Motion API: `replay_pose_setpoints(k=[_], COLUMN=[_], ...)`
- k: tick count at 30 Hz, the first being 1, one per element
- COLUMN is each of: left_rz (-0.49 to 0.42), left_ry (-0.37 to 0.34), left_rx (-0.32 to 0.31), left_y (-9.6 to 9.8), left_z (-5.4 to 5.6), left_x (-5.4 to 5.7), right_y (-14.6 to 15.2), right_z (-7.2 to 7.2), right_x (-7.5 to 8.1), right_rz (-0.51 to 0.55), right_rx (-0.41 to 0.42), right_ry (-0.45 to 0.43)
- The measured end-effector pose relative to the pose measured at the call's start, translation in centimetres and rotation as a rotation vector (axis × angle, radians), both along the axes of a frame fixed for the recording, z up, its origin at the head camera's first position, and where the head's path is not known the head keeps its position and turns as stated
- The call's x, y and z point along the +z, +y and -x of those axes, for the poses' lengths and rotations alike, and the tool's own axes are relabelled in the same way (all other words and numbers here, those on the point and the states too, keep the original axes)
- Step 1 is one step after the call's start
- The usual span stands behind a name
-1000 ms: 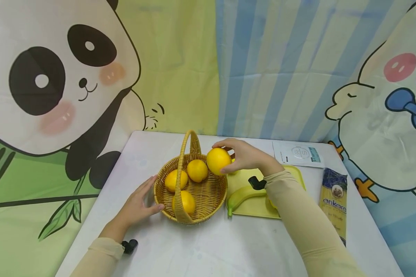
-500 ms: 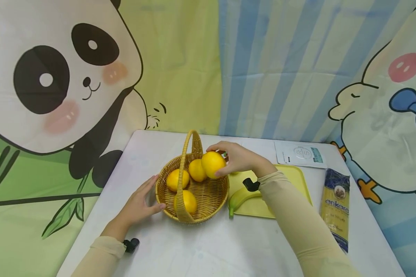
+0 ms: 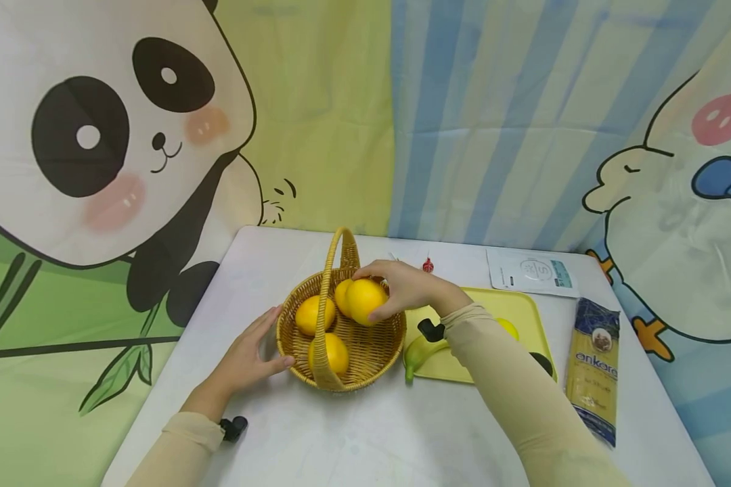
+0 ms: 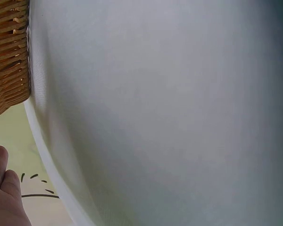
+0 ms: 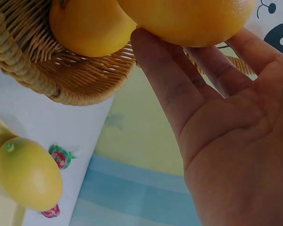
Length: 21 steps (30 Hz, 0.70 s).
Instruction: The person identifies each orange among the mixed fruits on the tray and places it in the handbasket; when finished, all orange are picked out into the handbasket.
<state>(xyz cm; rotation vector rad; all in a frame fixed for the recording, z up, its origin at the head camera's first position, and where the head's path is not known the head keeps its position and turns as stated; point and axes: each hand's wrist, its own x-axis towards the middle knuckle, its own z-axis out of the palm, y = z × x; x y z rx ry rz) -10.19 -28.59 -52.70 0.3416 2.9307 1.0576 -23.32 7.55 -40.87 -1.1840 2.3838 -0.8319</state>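
In the head view a woven basket (image 3: 365, 355) with an arched handle stands on the table. My right hand (image 3: 411, 289) holds an orange (image 3: 368, 302) between thumb and fingers, low over the basket's far right part. The right wrist view shows the fingertips (image 5: 148, 47) against the underside of that orange. Three more oranges lie inside: one at the left (image 3: 313, 315), one nearer (image 3: 335, 355), and one at the back, partly hidden by the held orange. My left hand (image 3: 240, 368) is spread beside the basket, its thumb at the rim; the left wrist view catches only some fingers (image 4: 9, 188).
Right of the basket, a yellow tray (image 3: 520, 304) carries a banana (image 3: 423, 352), partly hidden by my right sleeve, and a dark object (image 3: 543, 363). A lemon-like fruit (image 5: 29, 174) and wrapped candies (image 5: 60, 157) lie nearby. Farther right are a white pouch (image 3: 530, 272) and an "ankara" packet (image 3: 593, 372).
My right hand has moved left and down with the orange, from the basket's right rim to over its inside. The left hand has stayed at the basket's side.
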Motion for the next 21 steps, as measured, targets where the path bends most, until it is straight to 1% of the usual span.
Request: replay_pose_setpoints(k=[4,12,16,21], left_rz=[0.003,0.008,0.005,0.002], left_ry=[-0.009,-0.001,0.008,0.008], left_rx=[0.001,-0.005,-0.007,-0.007], left_y=[0.1,0.0,0.0,0.0], left_z=[0.0,-0.1,-0.1,0.1], left_x=[0.0,0.1,0.1,0.0], right_y=[-0.5,-1.5,-2.0,-2.2], right_z=[-0.2,-0.1,-0.4,-0.6], right_x=[-0.4,-1.3,-1.6,-2.0], right_rz=[-0.039,-0.1,-0.148,-0.183], right_rx=[0.008,0.061,0.061,0.062], right_ry=[0.001,0.029,0.023,0.019])
